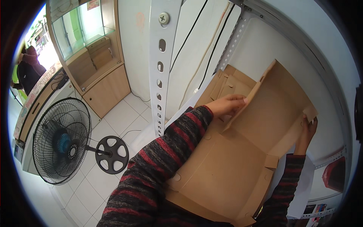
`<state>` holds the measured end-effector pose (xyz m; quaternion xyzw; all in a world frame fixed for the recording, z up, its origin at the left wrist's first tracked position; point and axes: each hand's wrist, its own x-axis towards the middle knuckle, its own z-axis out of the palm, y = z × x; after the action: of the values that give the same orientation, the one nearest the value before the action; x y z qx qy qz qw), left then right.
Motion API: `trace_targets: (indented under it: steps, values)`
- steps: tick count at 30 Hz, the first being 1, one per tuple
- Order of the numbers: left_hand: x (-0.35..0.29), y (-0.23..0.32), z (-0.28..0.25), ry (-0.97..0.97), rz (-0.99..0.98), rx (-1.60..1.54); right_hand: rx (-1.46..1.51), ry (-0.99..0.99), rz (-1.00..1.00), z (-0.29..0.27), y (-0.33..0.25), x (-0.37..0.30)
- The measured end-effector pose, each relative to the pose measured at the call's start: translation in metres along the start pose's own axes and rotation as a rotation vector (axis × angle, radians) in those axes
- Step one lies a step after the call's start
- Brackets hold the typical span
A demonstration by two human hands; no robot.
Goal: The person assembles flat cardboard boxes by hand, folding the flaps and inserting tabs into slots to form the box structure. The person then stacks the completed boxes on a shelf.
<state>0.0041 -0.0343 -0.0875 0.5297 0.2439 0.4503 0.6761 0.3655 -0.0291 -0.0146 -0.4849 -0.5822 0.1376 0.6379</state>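
By white perforated-metal shelving (154,56), frame right, rectangular brown cardboard lid (276,108) slanted between left hand (228,105) and right hand (308,130), both pinching its edges.

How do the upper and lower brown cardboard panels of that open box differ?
The upper brown cardboard panel tilts upward; the lower brown cardboard panel lies flatter. The left hand and right hand hold the upper panel's edges; neither grips the lower panel. Both are plain brown, apparently joined along a fold.
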Motion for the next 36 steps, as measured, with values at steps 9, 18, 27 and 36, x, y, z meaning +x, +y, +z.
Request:
trace_targets:
  steps: [9,18,27,36]
  values:
    - [0.008,-0.005,-0.009,0.216,0.147,0.142,0.858,-0.286,0.459,0.011,-0.008,-0.02]
    - [0.013,-0.009,-0.013,0.321,0.169,0.196,0.652,-0.184,0.455,0.064,0.019,-0.054]
    - [0.012,-0.008,-0.01,0.325,0.193,0.213,0.109,-0.126,0.235,0.077,0.006,-0.069]
    - [0.011,-0.006,-0.009,0.319,0.178,0.232,0.003,-0.173,0.097,0.077,0.006,-0.07]
